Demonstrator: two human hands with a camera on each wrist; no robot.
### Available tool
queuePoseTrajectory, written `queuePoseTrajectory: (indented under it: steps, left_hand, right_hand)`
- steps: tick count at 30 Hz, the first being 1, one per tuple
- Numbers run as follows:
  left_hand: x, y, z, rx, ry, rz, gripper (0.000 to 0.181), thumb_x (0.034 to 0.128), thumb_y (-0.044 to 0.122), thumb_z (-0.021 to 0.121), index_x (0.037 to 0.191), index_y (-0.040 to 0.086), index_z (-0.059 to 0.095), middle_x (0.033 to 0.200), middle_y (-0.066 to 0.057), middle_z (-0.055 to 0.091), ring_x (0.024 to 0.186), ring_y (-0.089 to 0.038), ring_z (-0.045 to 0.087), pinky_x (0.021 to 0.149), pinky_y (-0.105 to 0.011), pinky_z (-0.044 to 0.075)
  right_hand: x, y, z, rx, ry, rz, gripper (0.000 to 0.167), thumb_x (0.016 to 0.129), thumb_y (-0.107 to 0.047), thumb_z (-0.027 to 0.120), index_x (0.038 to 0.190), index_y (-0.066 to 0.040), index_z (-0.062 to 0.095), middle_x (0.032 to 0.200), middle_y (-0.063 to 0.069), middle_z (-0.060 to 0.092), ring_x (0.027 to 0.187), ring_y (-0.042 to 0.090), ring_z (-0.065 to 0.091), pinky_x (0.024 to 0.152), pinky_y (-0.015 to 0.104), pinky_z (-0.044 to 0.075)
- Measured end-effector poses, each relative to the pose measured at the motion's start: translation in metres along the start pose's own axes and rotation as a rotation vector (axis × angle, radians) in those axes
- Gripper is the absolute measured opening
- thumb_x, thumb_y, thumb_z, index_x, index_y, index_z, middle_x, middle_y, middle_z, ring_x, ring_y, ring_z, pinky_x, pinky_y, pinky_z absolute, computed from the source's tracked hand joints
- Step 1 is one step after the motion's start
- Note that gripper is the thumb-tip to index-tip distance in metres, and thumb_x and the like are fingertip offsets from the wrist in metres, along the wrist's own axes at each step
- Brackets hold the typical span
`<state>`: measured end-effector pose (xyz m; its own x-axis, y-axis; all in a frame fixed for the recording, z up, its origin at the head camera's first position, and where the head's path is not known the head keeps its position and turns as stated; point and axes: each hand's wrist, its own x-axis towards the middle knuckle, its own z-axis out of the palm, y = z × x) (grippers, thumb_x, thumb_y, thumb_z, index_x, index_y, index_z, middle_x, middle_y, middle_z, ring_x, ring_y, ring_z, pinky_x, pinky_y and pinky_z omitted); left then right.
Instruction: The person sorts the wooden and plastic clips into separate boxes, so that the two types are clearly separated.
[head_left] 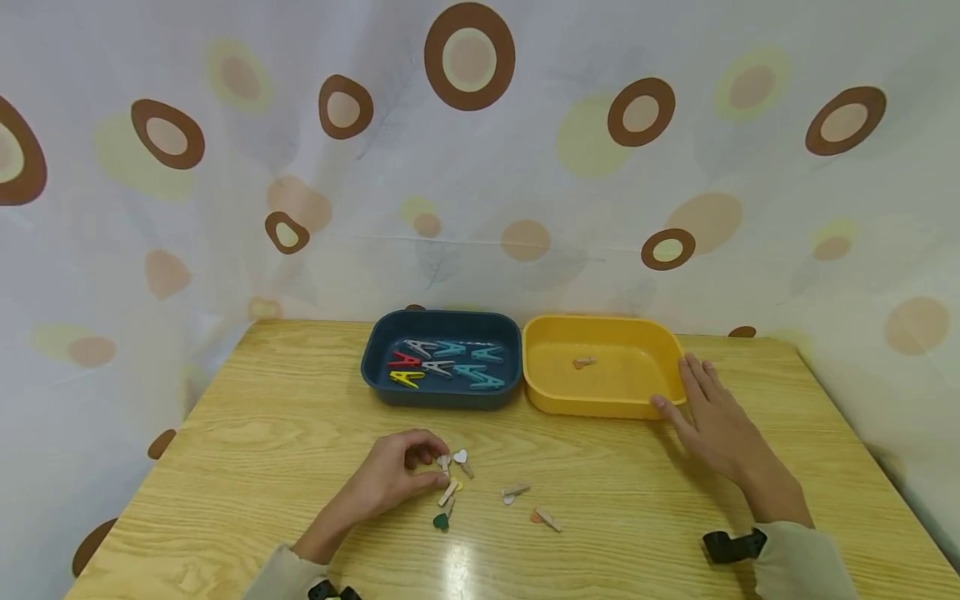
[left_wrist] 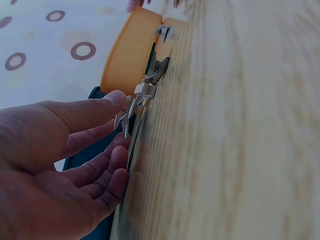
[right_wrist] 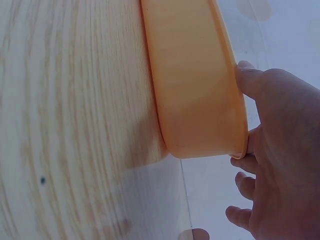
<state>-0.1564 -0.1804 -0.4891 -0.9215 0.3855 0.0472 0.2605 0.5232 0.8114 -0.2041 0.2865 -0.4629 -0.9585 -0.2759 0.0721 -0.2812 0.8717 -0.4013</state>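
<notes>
Head view: read the worktop [head_left: 637, 533] as a clock face. Two trays stand side by side at its far edge. The blue tray [head_left: 442, 401], toward 11 o'clock, contains eight large pegs [head_left: 437, 367]: four blue, two greyish white, one red, one yellow. The yellow tray [head_left: 592, 407], toward 1 o'clock, contains one small orange-heart clip [head_left: 583, 362]. Six more small clips are nearer the person. One is pinched between the left hand's [head_left: 386, 475] thumb and forefinger. From it, a white-heart clip [head_left: 462, 461] lies at 3 o'clock, a yellow one [head_left: 448, 492] and a green one [head_left: 442, 518] at 6, and another white one [head_left: 515, 492] and an orange one [head_left: 547, 518] at 4. The right hand [head_left: 716, 429] is spread, fingers extended, against the yellow tray's 3 o'clock end.

Left wrist view: the left hand reaches in from 8 o'clock, thumb on top, other fingers bent; clips overlap beyond its fingertips, too bunched to count.

Right wrist view: the right hand, at 3 o'clock, has its thumb on the yellow tray's rim, lower fingers apart.
</notes>
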Motion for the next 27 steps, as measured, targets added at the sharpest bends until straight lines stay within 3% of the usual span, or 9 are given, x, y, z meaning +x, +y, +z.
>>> queuePoseTrajectory:
  steps: [9, 18, 27]
  left_hand:
    - [-0.001, 0.001, 0.0, -0.034, 0.03, -0.018, 0.026, 0.0865, 0.018, 0.085, 0.109, 0.01, 0.076, 0.103, 0.001, 0.072, 0.092, -0.018, 0.066, 0.076, -0.028, 0.053]
    - [0.002, 0.005, 0.002, -0.065, 0.085, 0.058, 0.026, 0.0869, 0.023, 0.085, 0.11, 0.015, 0.076, 0.104, 0.006, 0.072, 0.097, -0.019, 0.067, 0.085, -0.037, 0.056]
    - [0.001, 0.013, 0.002, -0.104, 0.113, 0.063, 0.028, 0.086, 0.021, 0.086, 0.112, 0.017, 0.076, 0.107, 0.008, 0.072, 0.099, -0.019, 0.068, 0.085, -0.04, 0.058]
  right_hand:
    - [-0.002, 0.0, 0.002, -0.002, 0.003, 0.006, 0.085, 0.109, -0.048, 0.042, 0.161, 0.008, 0.003, 0.168, 0.028, -0.002, 0.154, 0.047, -0.006, 0.12, 0.065, 0.007]
    - [-0.002, 0.0, -0.001, -0.003, 0.015, -0.001, 0.085, 0.109, -0.048, 0.042, 0.16, 0.009, 0.004, 0.167, 0.029, -0.001, 0.154, 0.047, -0.006, 0.12, 0.064, 0.006]
    - [-0.001, 0.0, -0.001, -0.004, 0.013, -0.004, 0.085, 0.109, -0.048, 0.043, 0.16, 0.009, 0.004, 0.167, 0.029, -0.001, 0.154, 0.047, -0.006, 0.121, 0.064, 0.005]
